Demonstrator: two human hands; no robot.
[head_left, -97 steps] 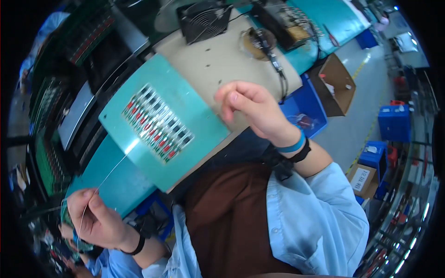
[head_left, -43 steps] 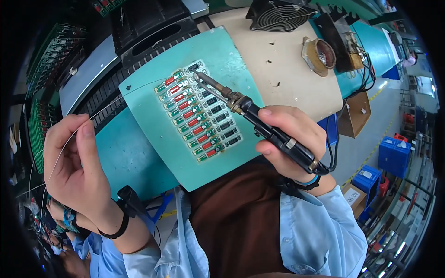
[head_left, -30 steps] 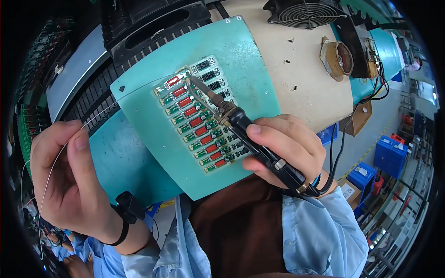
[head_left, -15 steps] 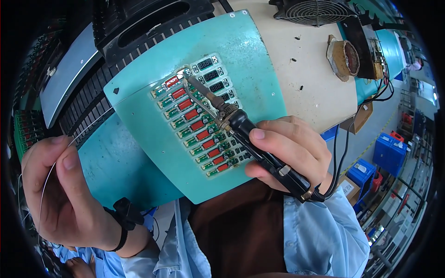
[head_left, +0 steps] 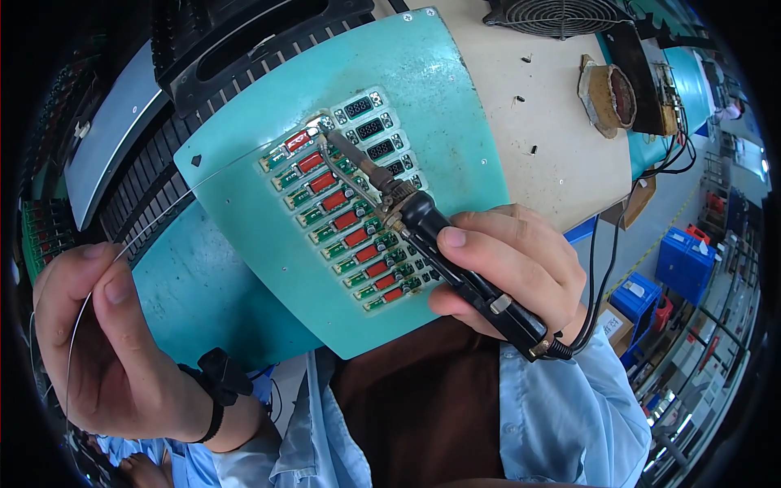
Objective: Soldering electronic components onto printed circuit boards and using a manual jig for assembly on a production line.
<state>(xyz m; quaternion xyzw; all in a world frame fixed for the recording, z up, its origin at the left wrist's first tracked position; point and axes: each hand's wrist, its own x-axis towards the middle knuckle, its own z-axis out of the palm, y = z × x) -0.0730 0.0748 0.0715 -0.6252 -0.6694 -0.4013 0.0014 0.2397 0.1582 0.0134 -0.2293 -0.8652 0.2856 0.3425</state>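
Both hands are closed on their tools: the right hand is wrapped around the black handle of a soldering iron, thumb laid along the top and fingers curled beneath, while the left hand pinches a thin strand of solder wire between thumb and forefinger, the other fingers folded loosely in. That wire runs up and to the right from the pinch, across the left edge of the teal fixture plate, toward the upper end of the rows of small circuit boards set into the plate's middle. The iron's tip rests at that same upper end, on or just above the topmost red part; whether wire and tip actually meet there is too fine to tell. Judging from this, the step in hand is soldering a joint at the top of the board array, with the rows toward the plate's near edge apparently yet to be worked. The next move would call for a steady tip and a small, controlled feed of wire onto the joint, not onto its neighbours. Beyond the plate's far right corner, on the beige bench, sits a round tip-cleaning pot, and a black fan grille stands at the bench's far edge.
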